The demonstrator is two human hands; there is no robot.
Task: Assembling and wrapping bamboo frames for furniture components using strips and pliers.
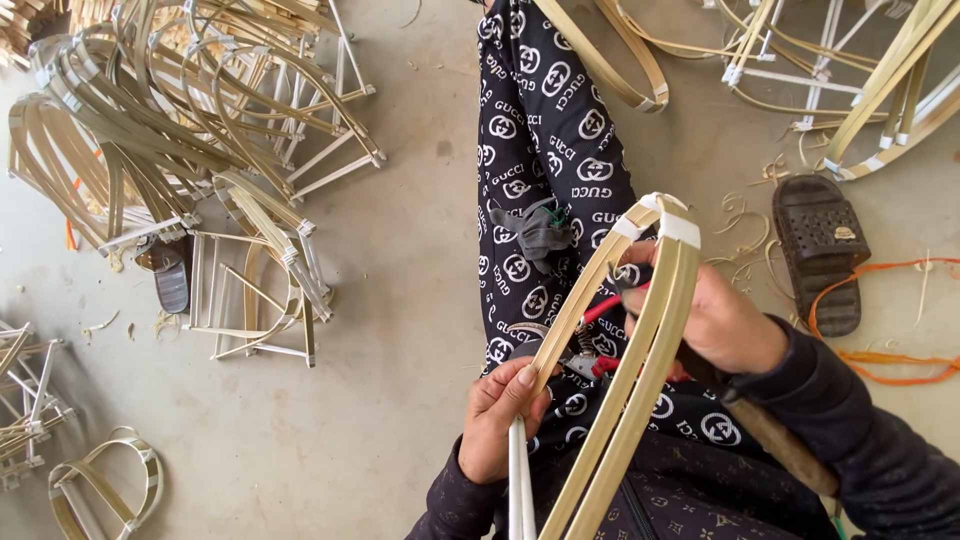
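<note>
The person sits over a grey concrete floor (400,280), one leg in black patterned trousers (545,150) stretched out. The left hand (500,415) is curled shut, thumb pressed on top, around the lower end of a bent bamboo frame (640,330): flat, pale yellow strips that curve together to a rounded tip bound with white tape. Thin white rods run down from this grip. The right hand (715,320) is closed over the frame's outer strips and holds small pliers with red handles (603,340), whose metal jaws lie between the strips just above the lap. A crumpled grey cloth (540,232) rests on the trouser leg. A heap of finished bamboo frames (180,120) fills the floor's upper left corner; more lie along the left edge and top right. A dark perforated rubber sandal (820,250) sits near the right edge beside a loose orange cord (880,320).
</note>
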